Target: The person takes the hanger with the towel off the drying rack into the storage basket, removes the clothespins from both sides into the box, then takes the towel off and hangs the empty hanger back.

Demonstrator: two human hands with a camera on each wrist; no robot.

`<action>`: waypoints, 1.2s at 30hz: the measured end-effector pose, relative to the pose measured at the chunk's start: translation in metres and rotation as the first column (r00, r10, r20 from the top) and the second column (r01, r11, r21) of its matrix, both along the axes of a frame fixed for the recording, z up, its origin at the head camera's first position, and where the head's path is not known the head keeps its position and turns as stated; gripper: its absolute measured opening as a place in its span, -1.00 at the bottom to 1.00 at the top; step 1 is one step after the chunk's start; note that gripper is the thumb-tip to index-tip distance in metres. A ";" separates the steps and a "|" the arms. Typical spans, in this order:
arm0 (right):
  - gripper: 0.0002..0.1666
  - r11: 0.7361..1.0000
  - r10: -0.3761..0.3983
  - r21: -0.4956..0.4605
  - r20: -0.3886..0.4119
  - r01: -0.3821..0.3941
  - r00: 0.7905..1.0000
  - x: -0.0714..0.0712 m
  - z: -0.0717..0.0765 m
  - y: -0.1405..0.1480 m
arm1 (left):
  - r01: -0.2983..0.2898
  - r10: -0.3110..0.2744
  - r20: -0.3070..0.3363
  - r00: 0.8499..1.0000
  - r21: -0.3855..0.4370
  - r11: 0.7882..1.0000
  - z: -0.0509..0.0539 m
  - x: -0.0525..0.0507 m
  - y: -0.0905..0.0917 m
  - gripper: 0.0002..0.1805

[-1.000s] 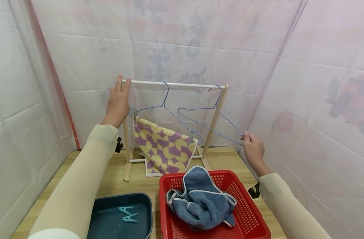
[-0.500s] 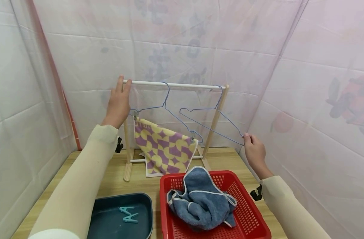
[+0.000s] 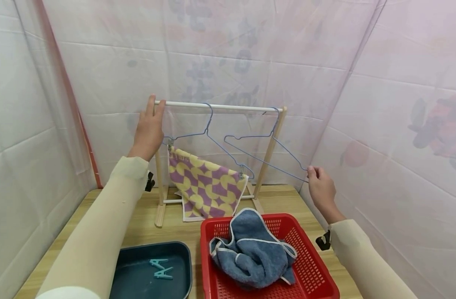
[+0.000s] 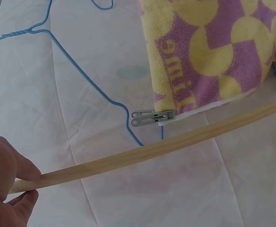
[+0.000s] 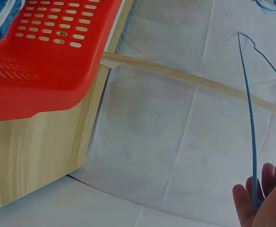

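Pinching the right lower corner of a bare blue hanger, the curled fingers of the right hand sit at its low end, while its hook rests on the white bar up and to the left of those fingers. The left hand grips the top of the wooden post between thumb and fingers, and just right of and below them a yellow-and-purple towel hangs clipped to a second hanger. Below and left of the right fingers, a blue cloth lies bunched in a red basket.
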State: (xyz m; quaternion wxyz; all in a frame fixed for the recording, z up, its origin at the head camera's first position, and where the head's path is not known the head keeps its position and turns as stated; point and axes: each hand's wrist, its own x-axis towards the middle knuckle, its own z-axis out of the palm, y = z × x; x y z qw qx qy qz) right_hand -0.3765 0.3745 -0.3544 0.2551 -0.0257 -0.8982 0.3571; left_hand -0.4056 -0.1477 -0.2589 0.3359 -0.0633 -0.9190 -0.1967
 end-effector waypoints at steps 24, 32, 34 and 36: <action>-0.29 0.997 0.069 0.042 -0.048 -0.067 0.996 -0.006 0.026 -0.027 | -0.008 0.008 -0.016 1.000 0.001 1.000 0.000 0.003 0.001 -0.06; -0.39 0.988 0.142 0.071 -0.099 -0.136 0.985 -0.008 0.030 -0.054 | -0.018 0.018 -0.010 1.000 0.012 1.000 0.000 0.002 -0.001 -0.06; -0.40 0.984 0.162 0.088 -0.113 -0.152 0.980 -0.009 0.029 -0.059 | -0.018 0.018 -0.003 1.000 0.013 1.000 -0.001 0.001 0.000 -0.04; -0.43 0.979 0.180 0.118 -0.128 -0.165 0.975 -0.010 0.026 -0.065 | -0.012 0.012 0.001 1.000 0.008 1.000 -0.001 0.000 0.001 -0.03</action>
